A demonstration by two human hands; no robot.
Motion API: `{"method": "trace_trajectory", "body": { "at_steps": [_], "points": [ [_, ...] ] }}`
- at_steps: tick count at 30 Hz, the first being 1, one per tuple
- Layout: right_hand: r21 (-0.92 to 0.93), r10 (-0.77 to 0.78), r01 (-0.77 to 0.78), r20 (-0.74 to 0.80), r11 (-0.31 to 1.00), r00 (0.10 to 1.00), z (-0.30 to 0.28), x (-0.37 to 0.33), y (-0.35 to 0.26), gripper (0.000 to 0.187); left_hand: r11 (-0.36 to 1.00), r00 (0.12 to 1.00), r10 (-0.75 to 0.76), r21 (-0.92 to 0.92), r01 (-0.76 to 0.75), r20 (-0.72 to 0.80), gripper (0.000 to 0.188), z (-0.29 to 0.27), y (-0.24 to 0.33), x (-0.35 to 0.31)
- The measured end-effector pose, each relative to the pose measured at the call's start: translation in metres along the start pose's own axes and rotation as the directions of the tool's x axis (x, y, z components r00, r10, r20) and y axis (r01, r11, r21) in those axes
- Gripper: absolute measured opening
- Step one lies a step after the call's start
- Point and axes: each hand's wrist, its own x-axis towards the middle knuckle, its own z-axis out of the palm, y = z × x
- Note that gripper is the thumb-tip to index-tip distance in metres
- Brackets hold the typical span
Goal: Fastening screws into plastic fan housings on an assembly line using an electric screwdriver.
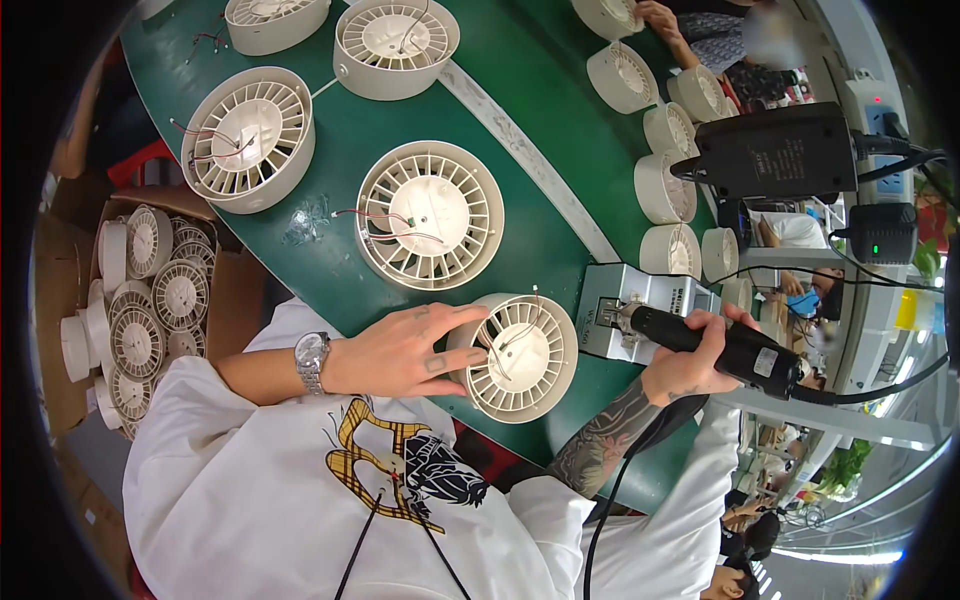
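Note:
My left hand (400,350) lies with its fingers spread over the left rim of a round cream fan housing (540,365) near the table's front edge. Thin wires stick up from the housing's hub. My right hand (690,368) is wrapped around a black electric screwdriver (772,368), held sideways to the right of the housing. Its tip points left, at the front of a silver-grey box, which looks like a screw feeder (600,335); whether the two touch I cannot tell. Just beyond my left hand sits another fan housing (487,220) with red and black wires.
More fan housings (300,150) stand on the green table (330,270). A pale strip (530,150) divides it; a co-worker's hand (660,20) is beyond. A carton (235,300) of housings stands at left. Black adapters (780,150) and cables hang at right.

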Motion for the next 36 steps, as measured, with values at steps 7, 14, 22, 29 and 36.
{"method": "trace_trajectory", "body": {
  "at_steps": [7, 14, 22, 29, 36],
  "points": [
    [-0.009, -0.104, 0.104, -0.003, 0.994, 0.995, -0.011, 0.005, -0.003, 0.037, 0.994, 0.998, -0.046, -0.098, 0.049, 0.032, 0.056, -0.006, -0.002, 0.007],
    [-0.013, -0.048, 0.048, 0.001, 0.999, 0.999, -0.007, 0.003, 0.001, 0.036, 0.99, 0.997, -0.049, -0.126, 0.055, 0.052, 0.057, -0.004, -0.006, 0.009],
    [-0.101, 0.062, -0.052, 0.093, 0.994, 0.994, 0.002, 0.014, 0.002, 0.032, 0.987, 0.993, -0.066, -0.141, 0.079, 0.096, 0.058, -0.005, -0.008, 0.01],
    [-0.018, 0.227, -0.226, 0.131, 0.974, 0.965, -0.008, 0.018, 0.009, 0.034, 0.992, 0.995, -0.052, -0.108, 0.061, 0.082, 0.057, -0.005, -0.007, 0.01],
    [0.16, 0.314, -0.337, 0.149, 0.928, 0.938, -0.016, 0.019, 0.02, 0.031, 0.988, 0.996, -0.051, -0.141, 0.062, 0.077, 0.056, -0.007, -0.006, 0.011]
  ]
}}
